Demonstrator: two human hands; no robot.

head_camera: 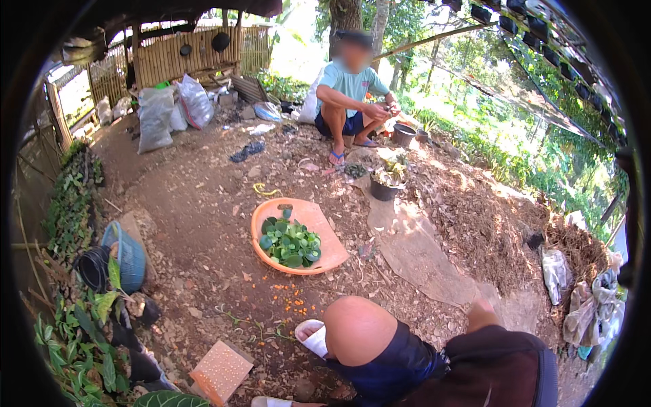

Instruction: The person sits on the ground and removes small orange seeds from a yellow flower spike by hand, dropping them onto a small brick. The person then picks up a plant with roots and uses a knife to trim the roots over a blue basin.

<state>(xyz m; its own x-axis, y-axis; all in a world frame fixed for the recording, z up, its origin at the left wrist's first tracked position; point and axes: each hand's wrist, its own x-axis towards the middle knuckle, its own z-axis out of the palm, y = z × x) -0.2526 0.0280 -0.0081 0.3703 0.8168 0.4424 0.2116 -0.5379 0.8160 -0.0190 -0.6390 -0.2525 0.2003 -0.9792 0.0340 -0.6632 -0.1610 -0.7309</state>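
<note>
Beyond the dark sleeve at lower right, a blurred bit of bare skin shows, seemingly my right hand [480, 311], over the edge of a flat brown sheet [422, 254] on the ground; its fingers cannot be made out. My left hand is out of view. Before me, past my bent knee, an orange plastic basket [330, 236] with a cut-away side holds a heap of round green leaves [292, 241]. Small orange bits [295, 302] lie scattered on the soil below it. At the bottom left is a tile-like square block [222, 369] dotted with pale spots.
Another person [351, 91] squats at the back, both hands around a small item. A black pot [385, 187] with a plant stands nearer. On the left are a blue basket [124, 259] and leafy plants; filled sacks [155, 119] stand behind. Cloths [585, 310] hang at the right.
</note>
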